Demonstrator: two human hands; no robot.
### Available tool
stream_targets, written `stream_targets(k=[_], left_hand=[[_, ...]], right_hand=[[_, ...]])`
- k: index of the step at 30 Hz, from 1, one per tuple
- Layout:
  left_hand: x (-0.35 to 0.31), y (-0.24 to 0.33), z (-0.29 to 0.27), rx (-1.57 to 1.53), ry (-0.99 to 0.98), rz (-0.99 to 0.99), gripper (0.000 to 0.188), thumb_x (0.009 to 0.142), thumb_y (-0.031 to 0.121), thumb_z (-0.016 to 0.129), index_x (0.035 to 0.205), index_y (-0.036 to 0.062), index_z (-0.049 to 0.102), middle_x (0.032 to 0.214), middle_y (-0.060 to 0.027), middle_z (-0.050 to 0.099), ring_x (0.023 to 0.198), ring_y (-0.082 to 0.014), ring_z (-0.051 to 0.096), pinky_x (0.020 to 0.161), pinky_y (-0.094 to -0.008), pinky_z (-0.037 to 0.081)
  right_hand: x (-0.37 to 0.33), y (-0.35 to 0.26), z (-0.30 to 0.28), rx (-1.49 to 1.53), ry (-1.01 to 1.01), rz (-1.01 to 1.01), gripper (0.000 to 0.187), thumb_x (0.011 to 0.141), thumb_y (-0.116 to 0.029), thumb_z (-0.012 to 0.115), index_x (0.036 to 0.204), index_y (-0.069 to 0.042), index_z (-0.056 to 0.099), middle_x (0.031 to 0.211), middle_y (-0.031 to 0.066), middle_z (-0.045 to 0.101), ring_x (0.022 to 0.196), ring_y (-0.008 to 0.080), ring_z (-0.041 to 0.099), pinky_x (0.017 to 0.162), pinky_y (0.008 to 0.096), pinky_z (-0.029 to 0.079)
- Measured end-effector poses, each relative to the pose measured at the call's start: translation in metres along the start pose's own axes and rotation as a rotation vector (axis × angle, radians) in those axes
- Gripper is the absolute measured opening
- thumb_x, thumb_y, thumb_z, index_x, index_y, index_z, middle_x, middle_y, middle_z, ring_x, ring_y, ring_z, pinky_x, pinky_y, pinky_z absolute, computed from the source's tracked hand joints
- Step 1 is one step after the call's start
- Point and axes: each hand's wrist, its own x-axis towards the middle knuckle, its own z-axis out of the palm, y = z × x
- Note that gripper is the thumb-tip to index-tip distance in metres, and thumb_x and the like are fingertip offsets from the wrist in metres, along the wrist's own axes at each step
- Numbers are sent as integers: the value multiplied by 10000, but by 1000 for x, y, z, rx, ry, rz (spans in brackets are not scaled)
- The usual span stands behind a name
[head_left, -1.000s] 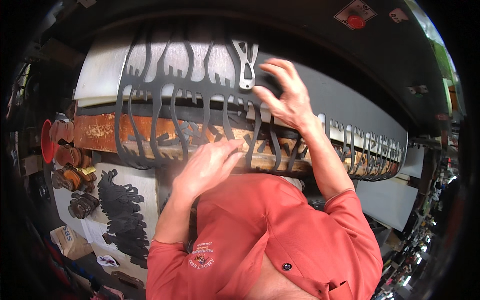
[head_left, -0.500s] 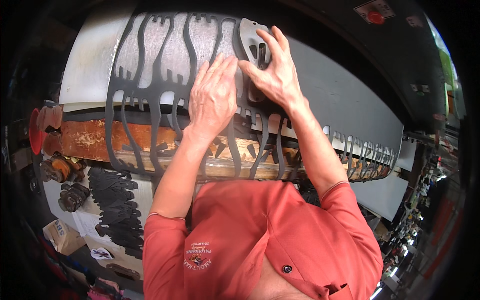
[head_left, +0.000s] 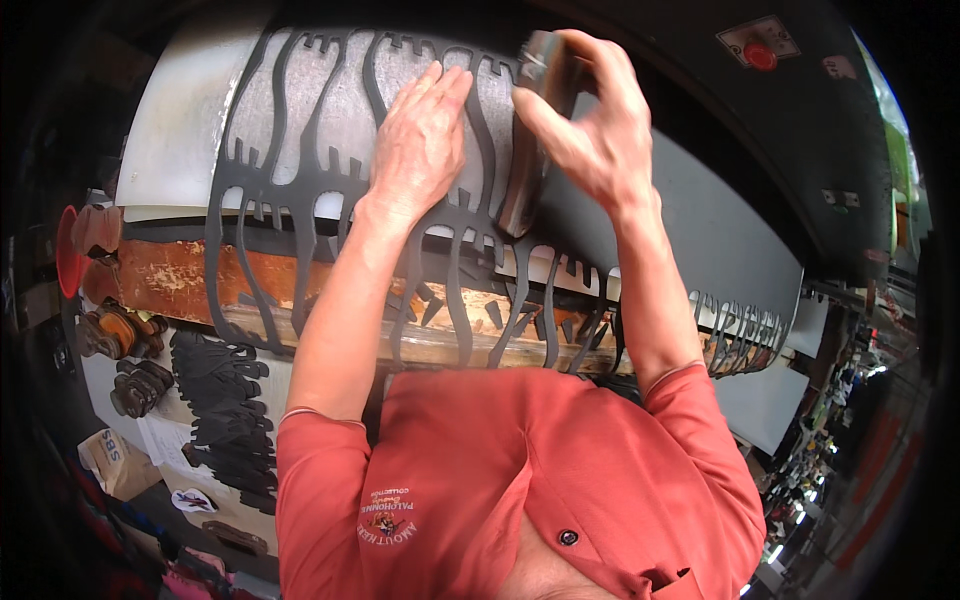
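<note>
Over the black sheet's (head_left: pixel 690 225) middle, the right hand (head_left: pixel 605 130) clamps a tilted block (head_left: pixel 528 175); the left hand (head_left: pixel 420 145) lies open on the sheet's left part, already cut out; upper right looks uncut.

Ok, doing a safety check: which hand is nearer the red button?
Right. The right hand, holding the brown-edged block, is left of and below the red button in the picture; the left hand, over the black sheet, is farther left.
</note>
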Motion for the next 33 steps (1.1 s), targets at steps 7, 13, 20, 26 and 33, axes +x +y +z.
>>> stream_targets(k=[7,13,20,26,33], left_hand=[[17,29,-32,-520,-21,-324,516,1072,329,657,1442,-30,639,1438,-283,651,1433,-396,569,1206,-436,439],[0,113,-59,-1239,-226,-41,604,1077,424,636,1458,-44,624,1551,-237,579,1486,-321,519,1234,-434,397],[3,129,-62,-982,76,-32,270,1081,151,653,1237,-51,743,1276,-240,745,1172,-336,750,980,-375,603],[-6,140,-59,-803,197,-149,238,1125,132,565,1108,-40,728,1089,-163,804,978,-252,790,854,-341,624],[-19,133,-64,-928,168,-382,347,1169,222,491,1126,-47,706,1056,-129,799,963,-166,757,875,-292,596]], right_hand=[[-85,-30,-32,405,242,-182,916,687,-8,944,1468,-84,472,1494,239,486,1234,304,629,1011,404,569],[-108,-31,-34,343,233,-160,947,661,45,955,1426,-154,433,1484,243,497,1330,358,589,1060,471,542],[-108,-34,-34,349,222,-128,914,663,23,963,1392,-151,440,1446,245,536,1331,369,582,1075,480,523],[-102,-41,-34,312,232,-230,897,660,26,960,1374,-158,448,1407,236,566,1304,357,610,1065,481,533],[-106,-50,-31,323,189,-265,968,690,53,957,1417,-209,373,1447,278,492,1249,377,673,1028,474,591]])
